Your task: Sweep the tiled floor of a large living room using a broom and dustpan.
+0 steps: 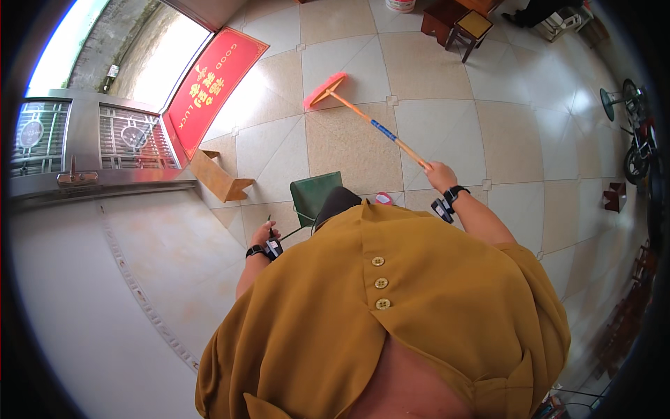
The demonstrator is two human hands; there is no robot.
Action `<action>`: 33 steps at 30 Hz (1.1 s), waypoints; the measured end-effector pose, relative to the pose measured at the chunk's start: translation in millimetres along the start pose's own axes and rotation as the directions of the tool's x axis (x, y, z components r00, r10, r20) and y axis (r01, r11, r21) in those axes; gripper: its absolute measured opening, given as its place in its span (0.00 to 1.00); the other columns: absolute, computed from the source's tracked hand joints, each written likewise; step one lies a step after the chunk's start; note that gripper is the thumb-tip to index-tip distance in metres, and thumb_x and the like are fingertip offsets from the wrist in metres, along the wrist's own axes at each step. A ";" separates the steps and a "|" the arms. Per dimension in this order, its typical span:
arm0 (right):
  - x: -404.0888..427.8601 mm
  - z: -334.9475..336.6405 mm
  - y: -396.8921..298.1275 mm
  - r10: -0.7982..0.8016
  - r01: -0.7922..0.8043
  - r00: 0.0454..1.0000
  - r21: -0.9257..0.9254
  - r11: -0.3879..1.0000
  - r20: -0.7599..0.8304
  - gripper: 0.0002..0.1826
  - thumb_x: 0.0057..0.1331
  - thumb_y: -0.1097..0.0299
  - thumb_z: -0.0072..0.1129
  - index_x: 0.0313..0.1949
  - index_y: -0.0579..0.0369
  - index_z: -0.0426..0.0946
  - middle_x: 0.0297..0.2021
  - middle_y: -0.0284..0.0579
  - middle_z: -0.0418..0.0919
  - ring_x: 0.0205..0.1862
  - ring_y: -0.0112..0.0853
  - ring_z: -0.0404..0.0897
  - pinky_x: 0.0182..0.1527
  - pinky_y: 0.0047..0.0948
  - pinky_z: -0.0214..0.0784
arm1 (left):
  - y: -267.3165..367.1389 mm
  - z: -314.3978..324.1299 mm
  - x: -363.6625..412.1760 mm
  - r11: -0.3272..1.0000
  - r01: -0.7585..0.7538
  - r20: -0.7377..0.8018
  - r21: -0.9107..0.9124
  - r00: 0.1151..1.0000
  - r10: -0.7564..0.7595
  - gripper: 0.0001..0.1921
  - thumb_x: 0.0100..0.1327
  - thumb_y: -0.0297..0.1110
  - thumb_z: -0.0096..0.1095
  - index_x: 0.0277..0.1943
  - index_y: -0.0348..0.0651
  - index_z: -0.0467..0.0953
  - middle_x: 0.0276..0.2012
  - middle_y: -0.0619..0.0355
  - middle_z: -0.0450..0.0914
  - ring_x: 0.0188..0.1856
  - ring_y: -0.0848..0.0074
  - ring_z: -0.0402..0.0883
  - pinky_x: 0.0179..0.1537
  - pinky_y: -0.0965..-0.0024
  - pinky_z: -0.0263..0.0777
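My right hand point(440, 176) grips the upper end of a wooden broom handle, part of which is wrapped in blue. The broom point(325, 91) has a pink bristle head, resting on the tiled floor out ahead of me. Down to the left, my left hand point(265, 233) is closed around the thin green handle of a metal dustpan. The green dustpan point(315, 195) is near the floor in front of my body; my dark trouser leg and mustard shirt hide part of it. A pink slipper point(383, 198) shows beside the shirt's edge.
A red doormat point(217, 86) bearing writing lies at the open metal door point(84, 141). Beside it is a low wooden stool point(222, 178). Farther off are a yellow-topped stool point(472, 25), a white bucket point(401, 5) and a person's dark-clothed leg point(544, 11). A motorcycle point(639, 139) stands at right.
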State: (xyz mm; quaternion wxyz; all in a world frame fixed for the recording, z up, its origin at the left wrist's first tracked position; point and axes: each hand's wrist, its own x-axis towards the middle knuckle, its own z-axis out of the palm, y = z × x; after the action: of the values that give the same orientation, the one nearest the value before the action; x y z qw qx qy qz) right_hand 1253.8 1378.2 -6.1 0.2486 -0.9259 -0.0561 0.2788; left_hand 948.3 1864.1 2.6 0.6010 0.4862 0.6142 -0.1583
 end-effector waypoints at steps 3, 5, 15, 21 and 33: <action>-0.4 -21.2 -32.6 -0.025 0.021 0.997 -0.061 0.998 -0.073 0.12 0.56 0.59 0.48 0.36 0.49 0.73 0.28 0.50 0.76 0.32 0.48 0.74 0.33 0.44 0.65 | 20.4 4.7 -1.3 0.998 0.016 0.002 -0.061 1.000 -0.015 0.16 0.61 0.43 0.46 0.47 0.44 0.70 0.26 0.57 0.71 0.28 0.71 0.74 0.27 0.68 0.72; -13.4 -15.3 -14.4 -0.104 0.097 0.975 -0.045 0.994 -0.196 0.11 0.57 0.60 0.47 0.38 0.47 0.72 0.27 0.50 0.76 0.31 0.49 0.74 0.31 0.45 0.65 | 33.4 6.0 1.6 0.992 0.026 0.010 -0.125 1.000 -0.025 0.15 0.62 0.41 0.47 0.46 0.43 0.70 0.24 0.57 0.71 0.26 0.71 0.73 0.24 0.70 0.72; -103.5 -17.0 5.0 0.181 -0.154 0.980 0.266 0.952 -0.082 0.12 0.61 0.59 0.42 0.41 0.46 0.69 0.23 0.48 0.74 0.29 0.46 0.74 0.28 0.40 0.64 | 115.3 8.9 79.8 0.980 0.139 -0.007 -0.142 0.990 -0.142 0.14 0.61 0.40 0.47 0.46 0.43 0.70 0.27 0.54 0.72 0.25 0.68 0.74 0.25 0.66 0.72; 6.9 -55.6 -138.3 0.241 -0.245 0.967 0.030 0.969 0.082 0.11 0.60 0.60 0.45 0.39 0.47 0.70 0.26 0.49 0.73 0.30 0.46 0.73 0.30 0.40 0.63 | 191.1 4.1 130.0 0.977 0.199 0.003 -0.075 0.980 -0.199 0.14 0.60 0.40 0.49 0.46 0.46 0.71 0.28 0.55 0.72 0.25 0.69 0.74 0.25 0.66 0.70; 303.2 -98.1 -295.0 -0.026 0.018 0.994 -0.078 0.997 -0.105 0.12 0.56 0.57 0.49 0.33 0.49 0.75 0.24 0.50 0.76 0.30 0.46 0.75 0.31 0.41 0.65 | 296.1 5.5 184.3 0.982 -0.087 0.131 0.170 0.989 0.065 0.17 0.61 0.44 0.45 0.44 0.42 0.73 0.21 0.61 0.72 0.21 0.78 0.67 0.22 0.72 0.56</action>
State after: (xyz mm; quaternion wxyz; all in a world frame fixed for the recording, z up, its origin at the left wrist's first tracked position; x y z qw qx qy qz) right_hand 1571.5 1666.3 61.5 0.2183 -0.9476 -0.0639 0.2243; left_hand 1220.7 2076.2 -47.6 0.5988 0.5493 0.5403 -0.2186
